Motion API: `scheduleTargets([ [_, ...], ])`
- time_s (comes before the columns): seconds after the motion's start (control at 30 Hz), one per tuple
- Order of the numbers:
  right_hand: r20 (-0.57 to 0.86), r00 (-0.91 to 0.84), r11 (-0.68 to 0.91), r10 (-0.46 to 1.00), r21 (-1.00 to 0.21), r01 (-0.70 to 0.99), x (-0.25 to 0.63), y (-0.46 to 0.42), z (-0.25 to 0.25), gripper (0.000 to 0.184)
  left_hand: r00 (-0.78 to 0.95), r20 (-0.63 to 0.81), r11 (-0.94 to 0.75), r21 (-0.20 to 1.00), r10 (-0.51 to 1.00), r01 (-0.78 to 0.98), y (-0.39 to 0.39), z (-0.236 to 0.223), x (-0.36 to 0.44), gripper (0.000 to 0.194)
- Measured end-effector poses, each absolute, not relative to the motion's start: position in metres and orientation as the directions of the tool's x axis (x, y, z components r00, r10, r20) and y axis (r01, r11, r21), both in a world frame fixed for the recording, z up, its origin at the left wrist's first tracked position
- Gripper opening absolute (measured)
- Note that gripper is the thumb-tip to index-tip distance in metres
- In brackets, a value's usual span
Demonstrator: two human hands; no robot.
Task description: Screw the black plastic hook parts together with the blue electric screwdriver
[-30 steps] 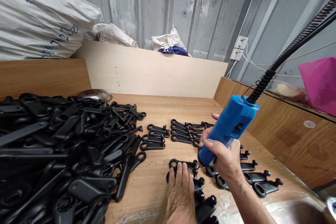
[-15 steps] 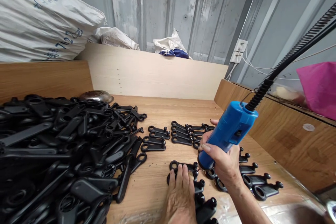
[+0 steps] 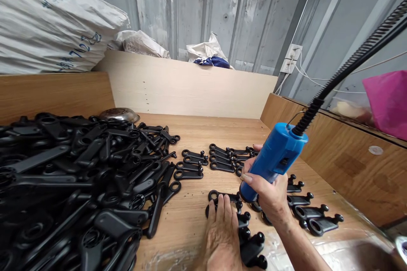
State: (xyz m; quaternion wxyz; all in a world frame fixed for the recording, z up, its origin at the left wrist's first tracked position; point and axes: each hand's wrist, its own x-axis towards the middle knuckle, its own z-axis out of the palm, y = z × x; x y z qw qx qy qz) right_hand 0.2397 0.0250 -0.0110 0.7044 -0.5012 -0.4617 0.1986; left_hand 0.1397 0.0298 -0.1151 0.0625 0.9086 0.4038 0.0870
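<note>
Wooden tabletop (image 3: 187, 224) carries a heaped pile (image 3: 82, 178) to my left. My right hand (image 3: 271, 194) wraps the blue tool (image 3: 276, 152); my left hand (image 3: 222, 230) lies flat, fingers extended, over black levers (image 3: 251, 247) beside it.

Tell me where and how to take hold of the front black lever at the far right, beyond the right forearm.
Pinch the black lever by its straight shank, between ring and raised knob, probably from above and the right: it lies roughly flat, ring end toward the right forearm, with another lever just behind.
</note>
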Motion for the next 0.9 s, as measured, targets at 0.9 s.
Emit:
scheduleTargets([
  [0.9, 0.489, 0.609, 0.609, 0.625, -0.793, 0.011, 0.245, -0.046, 0.001, 0.058, 0.715, -0.067, -0.647, 0.374, 0.696, 0.665, 0.022, -0.081, 0.123, 0.117],
])
